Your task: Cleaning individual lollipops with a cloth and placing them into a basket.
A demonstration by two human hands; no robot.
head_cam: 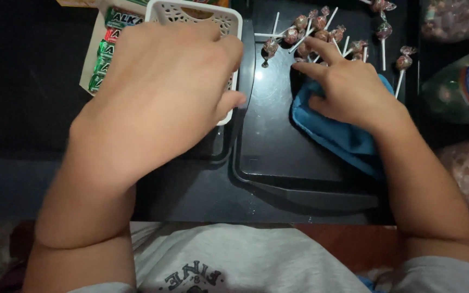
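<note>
Right hand (348,89) is pressing a blue cloth (343,133) flat on the black tray (278,146), fingers spread and touching the wrapped lollipops (321,32) piled at the tray's far end. Left hand (158,92) is gripping the white plastic basket (202,16) by its rim, just beside the tray. Risk: the cloth is likely sweeping lollipops over the edge, or the basket is tipping.
</note>
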